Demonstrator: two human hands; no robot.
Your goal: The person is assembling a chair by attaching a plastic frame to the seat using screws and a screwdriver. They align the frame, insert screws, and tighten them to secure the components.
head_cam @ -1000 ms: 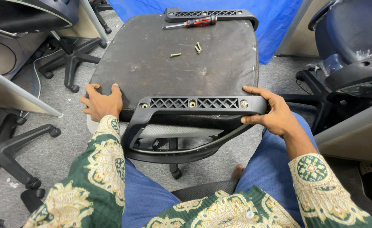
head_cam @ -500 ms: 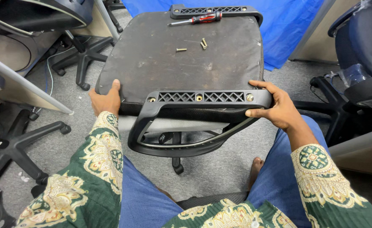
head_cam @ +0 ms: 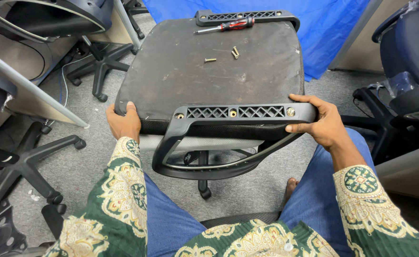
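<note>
Grey carpet floor, office chair bases crowding left and right, a blue sheet at the far side. We see the upturned chair seat sitting more centred and nearer than a second ago. Left hand grips the seat's near left corner, fingers curled over the edge. Right hand has slid to wrap the right end of the near armrest bracket, now lying squarer. Screwdriver and loose screws rest untouched at the far side.

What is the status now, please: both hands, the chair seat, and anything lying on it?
Left hand grips seat corner. Right hand holds near armrest end. Screwdriver, loose screws on far side.
</note>
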